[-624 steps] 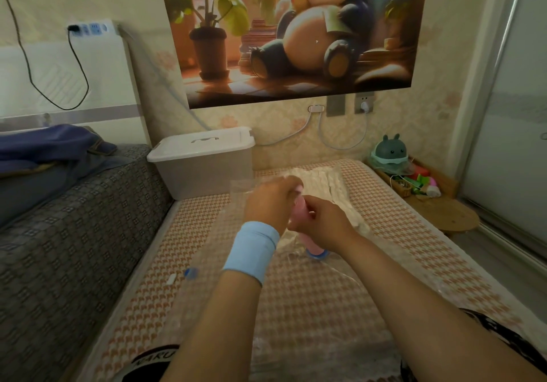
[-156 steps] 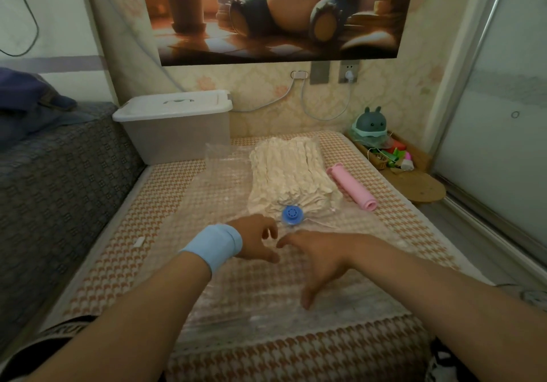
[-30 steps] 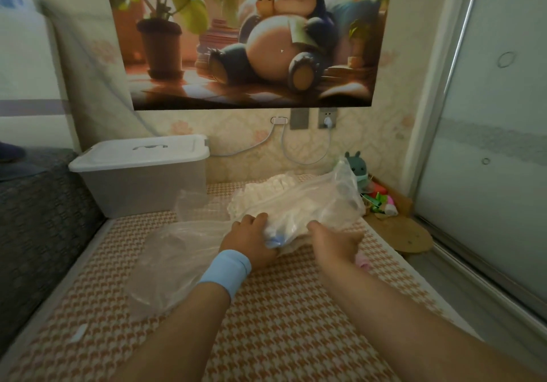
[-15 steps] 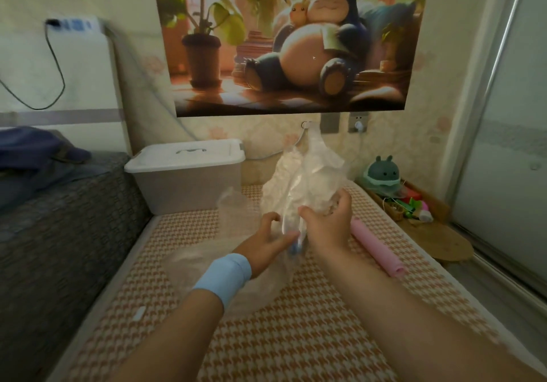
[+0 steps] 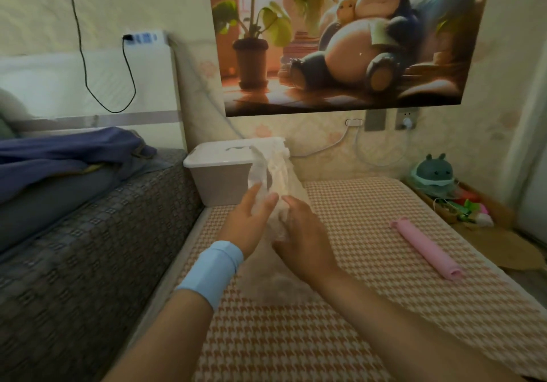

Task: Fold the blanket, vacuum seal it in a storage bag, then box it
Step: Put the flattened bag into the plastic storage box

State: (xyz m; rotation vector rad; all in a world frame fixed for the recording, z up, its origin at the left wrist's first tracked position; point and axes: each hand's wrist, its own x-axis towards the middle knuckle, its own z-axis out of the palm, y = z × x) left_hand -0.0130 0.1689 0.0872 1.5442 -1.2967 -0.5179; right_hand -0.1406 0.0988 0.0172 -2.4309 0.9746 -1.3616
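Gripping the sealed bag [image 5: 278, 174] upright: right hand [image 5: 299, 233] curling round it, left hand [image 5: 251, 219] bracing it flat-fingered.
It is hanging just in front of the box [image 5: 219, 183], whose lid [image 5: 225, 154] is sitting shut; resting the bag beside the box and freeing one hand for the lid is looking wisest.

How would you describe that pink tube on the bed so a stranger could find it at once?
Find the big cartoon poster on the wall, then drop to the orange-checked mat below it. The pink tube lies flat and slanted near the mat's right edge. It is the only long, round, pink thing there; the bagged blanket at the left is white and crinkly.
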